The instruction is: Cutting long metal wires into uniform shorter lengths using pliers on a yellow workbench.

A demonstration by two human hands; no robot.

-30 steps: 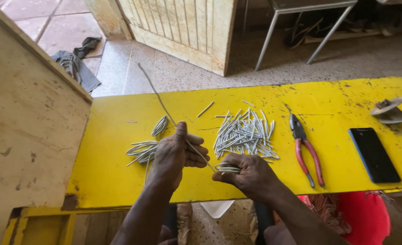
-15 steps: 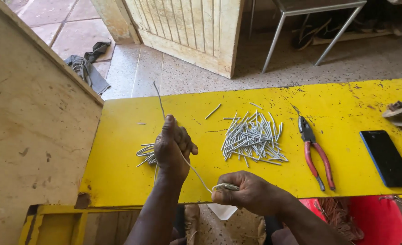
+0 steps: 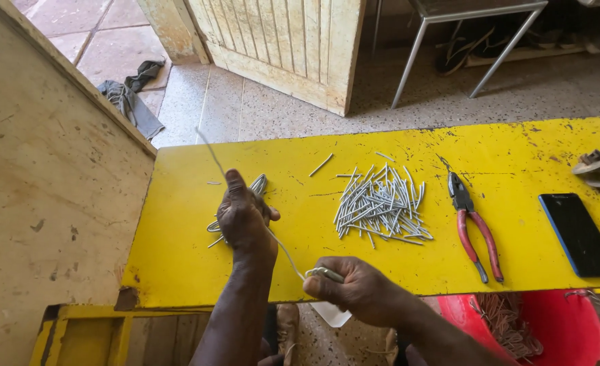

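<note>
Thin wire (image 3: 283, 247) over the yellow table (image 3: 517, 156), left hand (image 3: 242, 217) and right hand (image 3: 354, 288) each in a closed grip on it.

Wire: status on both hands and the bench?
Left hand grips long wire, thumb up. Right hand pinches its near end, bent pieces held too. Cut wire pile, pliers, phone lie apart, nothing blocking.

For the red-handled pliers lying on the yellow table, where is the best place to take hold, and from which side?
Likely the two red handles, from above at the near end: the pliers lie flat on the table, handles splayed toward the person, jaws pointing away, with bare surface around them.
</note>
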